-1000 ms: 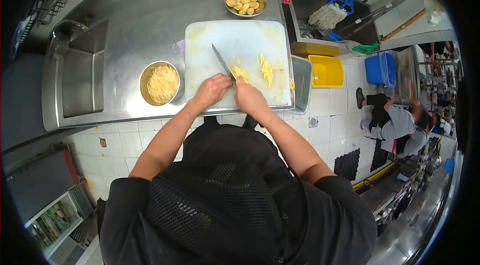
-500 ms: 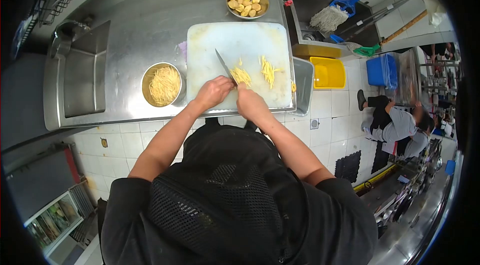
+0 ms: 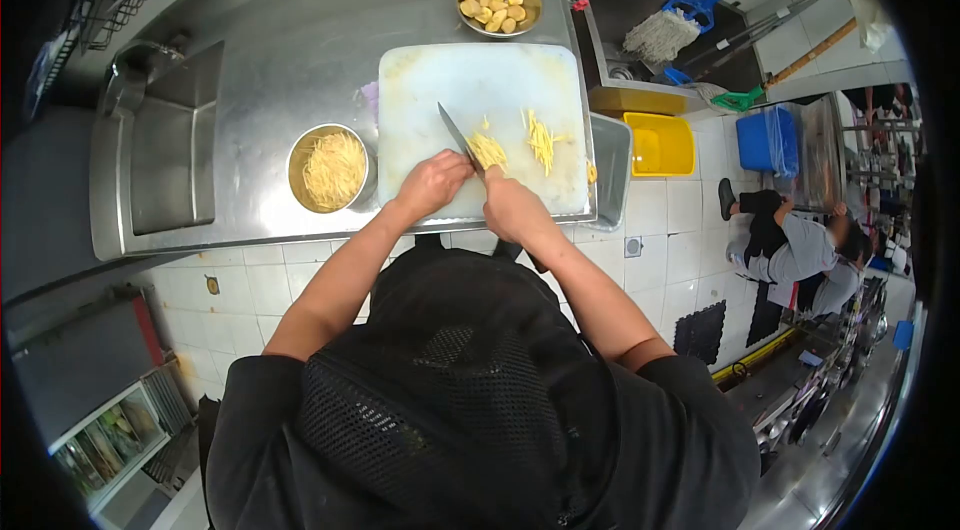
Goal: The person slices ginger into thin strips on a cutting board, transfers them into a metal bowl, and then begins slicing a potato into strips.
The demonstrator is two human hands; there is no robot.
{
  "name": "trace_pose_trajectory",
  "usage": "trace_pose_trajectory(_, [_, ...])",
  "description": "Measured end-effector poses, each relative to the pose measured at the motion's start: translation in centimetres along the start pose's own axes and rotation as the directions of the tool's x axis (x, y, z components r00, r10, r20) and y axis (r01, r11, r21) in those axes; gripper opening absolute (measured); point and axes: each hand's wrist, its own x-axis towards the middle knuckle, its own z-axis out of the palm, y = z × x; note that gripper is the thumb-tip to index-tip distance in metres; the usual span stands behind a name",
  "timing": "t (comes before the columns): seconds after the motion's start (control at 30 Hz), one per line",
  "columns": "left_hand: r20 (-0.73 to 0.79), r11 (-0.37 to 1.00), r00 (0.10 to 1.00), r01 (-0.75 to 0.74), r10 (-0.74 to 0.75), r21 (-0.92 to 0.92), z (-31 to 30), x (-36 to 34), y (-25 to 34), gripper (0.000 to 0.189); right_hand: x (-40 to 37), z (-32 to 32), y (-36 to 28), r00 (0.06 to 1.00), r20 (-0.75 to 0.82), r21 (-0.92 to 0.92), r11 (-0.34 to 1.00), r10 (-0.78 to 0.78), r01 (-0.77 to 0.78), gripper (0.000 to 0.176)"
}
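My right hand (image 3: 515, 207) grips a knife (image 3: 455, 130), its blade slanting up and left across the white cutting board (image 3: 430, 80). Left of the blade, my left hand (image 3: 437, 182) rests on the board with curled fingers close against the knife; whatever lies under the fingertips is hidden. Just right of the blade is a small heap of yellow shreds (image 3: 488, 151), which look like ginger. A second pile of shreds (image 3: 541, 143) lies farther right on the board.
A metal bowl of pale shreds (image 3: 334, 170) stands left of the board. Behind it sits a bowl of peeled yellow chunks (image 3: 499, 5). A sink (image 3: 175, 165) is at far left, a grey bin (image 3: 612, 170) and yellow tub (image 3: 662, 145) to the right. Another person (image 3: 800, 245) sits farther right.
The whole view has shifted slightly. Both hands, the knife and the shreds hold nearly the same places on the board.
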Motion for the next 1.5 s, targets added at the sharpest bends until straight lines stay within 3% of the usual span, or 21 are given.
trace_pose_trajectory(0.07, [-0.027,1.000,1.000,-0.008,0.008,0.000,0.0,0.0,0.1,0.017,0.5,1.7,0.6,0.997,-0.071,0.023,1.000,0.014,-0.012,0.024])
trace_pose_trajectory(0.23, [-0.050,0.999,0.999,-0.016,0.017,0.029,-0.2,0.6,-0.3,0.021,1.4,-0.6,0.3,0.999,-0.028,0.036,0.999,-0.039,0.040,0.026])
trace_pose_trajectory(0.3, [-0.017,0.999,1.000,-0.008,0.008,0.049,0.4,-0.3,-0.4,0.021,-0.5,-0.2,-0.6,0.999,-0.004,-0.039,0.998,0.049,-0.049,0.028])
trace_pose_trajectory(0.33, [-0.015,0.999,1.000,0.003,-0.002,0.045,0.3,-0.5,-0.2,0.021,0.7,0.9,-0.1,0.997,-0.075,0.050,0.998,-0.026,0.029,0.029])
trace_pose_trajectory(0.47, [0.034,0.998,0.999,-0.018,0.016,0.062,-0.4,-0.2,-0.1,0.019,1.6,-0.2,0.9,1.000,0.008,0.036,0.999,-0.019,0.019,0.032])
trace_pose_trajectory(0.57, [0.022,0.999,1.000,-0.001,0.000,0.047,-0.6,0.2,-0.2,0.018,-0.1,0.3,-0.4,0.997,0.023,0.008,0.997,0.070,-0.070,0.032])
trace_pose_trajectory(0.77, [0.079,0.995,0.997,-0.029,0.022,0.090,-1.1,0.7,-0.4,0.019,0.8,0.2,0.6,1.000,0.001,0.043,0.999,-0.005,0.005,0.029])
trace_pose_trajectory(0.83, [0.066,0.997,0.998,-0.019,0.014,0.070,-0.9,0.2,-0.1,0.020,-0.4,1.1,0.1,0.998,0.001,-0.007,0.998,0.067,-0.067,0.028])
trace_pose_trajectory(0.87, [0.070,0.998,0.997,-0.019,0.014,0.066,-0.8,-0.1,-0.1,0.020,0.6,2.8,0.9,0.998,-0.065,0.032,0.999,0.022,-0.020,0.028])
trace_pose_trajectory(1.03, [0.133,0.994,0.991,-0.034,0.020,0.102,-1.1,0.3,-0.4,0.022,1.3,0.1,0.3,0.999,-0.034,0.057,0.998,-0.019,0.021,0.029])
trace_pose_trajectory(1.13, [0.079,0.995,0.996,-0.057,0.050,0.088,-1.3,0.2,-0.1,0.021,0.3,1.1,0.0,0.998,-0.003,0.011,0.998,0.065,-0.065,0.030])
trace_pose_trajectory(1.2, [0.096,0.993,0.994,-0.058,0.048,0.104,-1.3,0.3,-0.1,0.021,2.4,2.0,0.8,0.994,-0.095,0.117,0.992,-0.044,0.055,0.030])
trace_pose_trajectory(1.33, [0.091,0.992,0.994,-0.074,0.065,0.104,-1.3,0.3,-0.2,0.016,2.1,1.1,1.0,0.996,-0.057,0.091,0.993,-0.070,0.075,0.030])
trace_pose_trajectory(1.43, [0.092,0.991,0.994,-0.061,0.050,0.117,-1.4,0.0,-0.2,0.016,0.8,2.0,0.3,0.998,-0.029,0.064,0.997,0.048,-0.046,0.029])
trace_pose_trajectory(1.5, [0.114,0.991,0.992,-0.061,0.047,0.119,-1.3,0.4,-0.4,0.016,2.6,1.6,0.6,0.997,-0.069,0.164,0.986,-0.018,0.029,0.029])
